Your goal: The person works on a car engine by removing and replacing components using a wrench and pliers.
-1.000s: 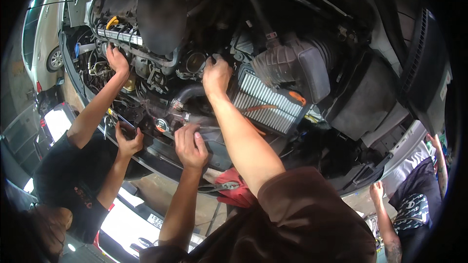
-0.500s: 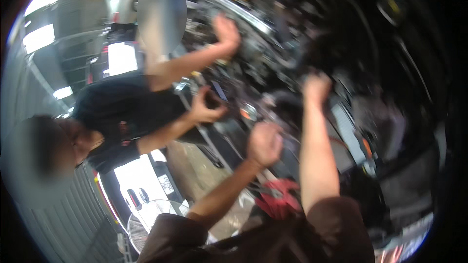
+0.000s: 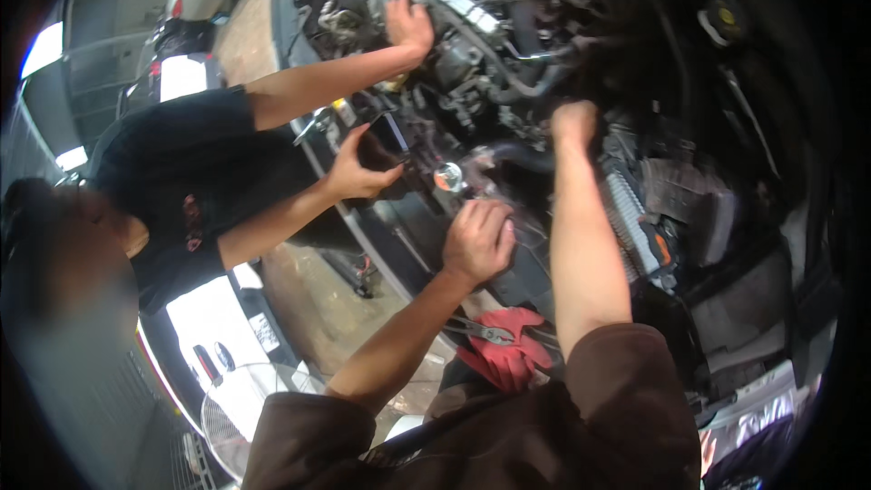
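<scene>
The person's left hand (image 3: pixel 478 240) rested curled on the engine bay's front edge (image 3: pixel 408 227), grip unclear; the right hand (image 3: pixel 574 122), fisted, pressed beside a ribbed black hose (image 3: pixel 522 156). Red-handled pliers (image 3: pixel 494 338) lay below, near a co-worker's hand (image 3: pixel 356 172).

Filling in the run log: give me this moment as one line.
left hand: on engine-bay front edge | right hand: fist at black hose | co-worker's hands: in engine bay | pliers: on red cloth
</scene>
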Available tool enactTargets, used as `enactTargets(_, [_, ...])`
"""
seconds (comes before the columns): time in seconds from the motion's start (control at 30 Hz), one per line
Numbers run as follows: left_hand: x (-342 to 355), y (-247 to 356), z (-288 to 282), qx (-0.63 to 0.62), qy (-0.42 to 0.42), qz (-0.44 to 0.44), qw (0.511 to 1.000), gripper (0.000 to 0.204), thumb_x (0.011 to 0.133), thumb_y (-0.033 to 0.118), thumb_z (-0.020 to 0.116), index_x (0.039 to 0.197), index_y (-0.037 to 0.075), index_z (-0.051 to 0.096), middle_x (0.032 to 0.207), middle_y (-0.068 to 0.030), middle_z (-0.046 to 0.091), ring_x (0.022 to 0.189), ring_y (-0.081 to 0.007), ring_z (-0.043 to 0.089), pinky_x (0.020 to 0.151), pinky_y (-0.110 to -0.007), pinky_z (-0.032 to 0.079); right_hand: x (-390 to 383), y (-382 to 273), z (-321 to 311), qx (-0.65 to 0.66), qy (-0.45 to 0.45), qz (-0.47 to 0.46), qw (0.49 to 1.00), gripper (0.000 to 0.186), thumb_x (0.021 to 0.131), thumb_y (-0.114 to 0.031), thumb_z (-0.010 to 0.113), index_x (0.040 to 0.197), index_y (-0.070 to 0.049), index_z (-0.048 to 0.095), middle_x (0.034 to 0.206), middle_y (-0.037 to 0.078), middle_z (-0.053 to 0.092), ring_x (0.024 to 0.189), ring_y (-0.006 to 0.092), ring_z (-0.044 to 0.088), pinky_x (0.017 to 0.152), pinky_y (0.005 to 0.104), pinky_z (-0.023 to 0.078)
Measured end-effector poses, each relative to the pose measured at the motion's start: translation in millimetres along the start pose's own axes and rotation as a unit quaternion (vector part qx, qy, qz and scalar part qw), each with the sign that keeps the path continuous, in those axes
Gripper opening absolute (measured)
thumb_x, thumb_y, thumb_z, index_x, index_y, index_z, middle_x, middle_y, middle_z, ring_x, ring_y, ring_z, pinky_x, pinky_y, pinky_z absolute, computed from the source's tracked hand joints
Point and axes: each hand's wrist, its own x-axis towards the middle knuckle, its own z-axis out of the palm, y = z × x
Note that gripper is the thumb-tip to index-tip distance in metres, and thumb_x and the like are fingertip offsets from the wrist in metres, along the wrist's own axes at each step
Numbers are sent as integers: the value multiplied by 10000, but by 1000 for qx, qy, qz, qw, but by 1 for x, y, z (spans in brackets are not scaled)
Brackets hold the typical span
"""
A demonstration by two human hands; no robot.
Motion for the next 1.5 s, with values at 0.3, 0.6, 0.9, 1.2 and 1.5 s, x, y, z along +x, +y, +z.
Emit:
enactTargets(0.3, [-13,-9,1,30,5,1,1000,140,896,76,646,1020,22,681,1033,-158,671,975,-374,634,882,-462,538,-74,-6,8,117,3,-58,991,545,937,-170,526,1342,194,549,1291,425,610,1263,506,602,1123,491,457])
enactTargets(0.6, [-14,-8,4,35,5,0,999,141,895,81,658,1019,21,686,1033,-153,669,985,-364,634,887,-456,539,-37,-5,13,168,-163,131,963,426,900,-196,586,1163,133,646,1161,335,672,1102,402,658,946,469,509])
enactTargets(0.9, [-16,-7,0,20,-3,-20,1000,157,887,108,672,1018,20,684,1041,-150,679,1020,-342,636,930,-452,533,-41,9,24,-13,-78,-2,997,471,868,-300,626,1130,88,678,1196,356,677,1175,484,653,1018,528,507])
enactTargets(1.2, [-17,-11,-9,-6,29,-20,999,148,876,110,692,1001,32,681,1025,-124,673,988,-325,642,911,-421,540,-39,-21,8,-75,-89,-34,993,454,874,-318,664,1025,106,729,1088,372,702,1111,518,669,991,540,505])
enactTargets(1.5, [-12,-8,-9,-7,31,-12,999,145,877,118,694,992,30,679,1031,-124,676,1010,-315,638,954,-416,539,-15,12,29,39,-70,-5,997,449,837,-255,653,1062,129,712,1088,371,707,1137,492,672,994,515,503])
